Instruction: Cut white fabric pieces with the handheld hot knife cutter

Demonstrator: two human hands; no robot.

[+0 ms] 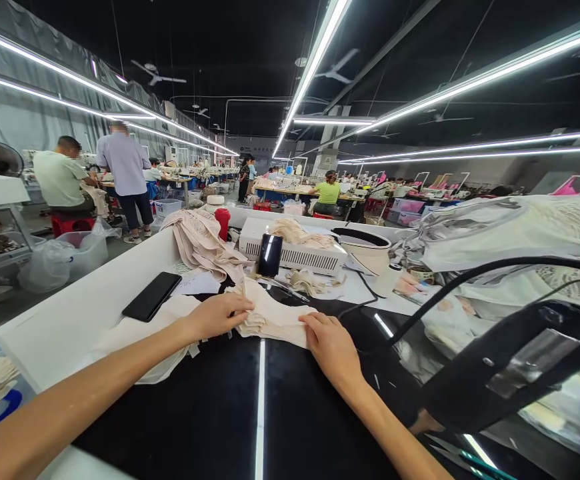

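A small stack of cream fabric pieces (275,315) lies on the glossy black tabletop (230,413) in front of me. My left hand (217,315) rests on the stack's left side, fingers curled over its top edge. My right hand (333,347) presses the stack's right corner, fingertips pinched on the cloth. More cream cloth (203,243) is heaped behind, at the back left.
A black phone (151,296) lies on the white side ledge at left. Behind the stack stand a black cup (270,255), a white vented box (295,253), a red bottle (223,222) and a white bin (365,248). A black machine arm (515,360) with cables sits right. Other people work at far tables.
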